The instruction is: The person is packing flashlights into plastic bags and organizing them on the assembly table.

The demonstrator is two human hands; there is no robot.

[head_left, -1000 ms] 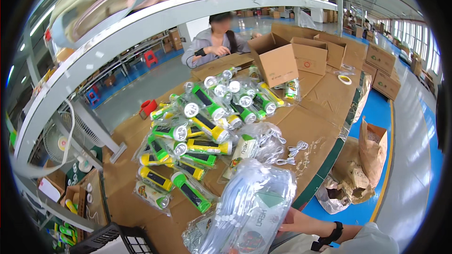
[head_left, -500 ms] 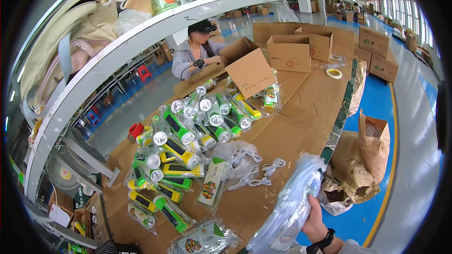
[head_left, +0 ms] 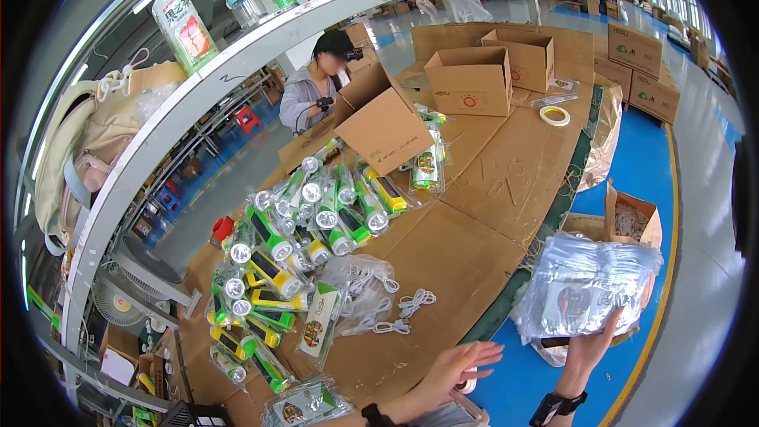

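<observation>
My right hand [head_left: 583, 354] grips a thick stack of clear plastic bags [head_left: 573, 289] from below, off the table's right edge. A printed card with a green and multicoloured design shows through the stack. My left hand [head_left: 466, 364] reaches over the near table edge with its fingers stretched out, holding nothing; a small white thing I cannot make out shows just under it. Left of that hand lie bagged printed cards [head_left: 304, 405]. Further off is a heap of bagged green and yellow flashlights [head_left: 273, 269], beside white coiled cables [head_left: 411, 304] and another bagged card [head_left: 319, 323].
Across the cardboard-covered table [head_left: 466, 257] a person tilts an open carton [head_left: 383, 126]. Two open cartons [head_left: 470, 83] and a tape roll [head_left: 554, 115] stand at the far right. Brown paper sacks [head_left: 632, 217] sit on the floor. A shelf [head_left: 237, 51] arches overhead with bottles.
My right hand has carried the bag stack rightward, off the table edge and over the sacks. My left hand has come into view. The view has shifted somewhat.
</observation>
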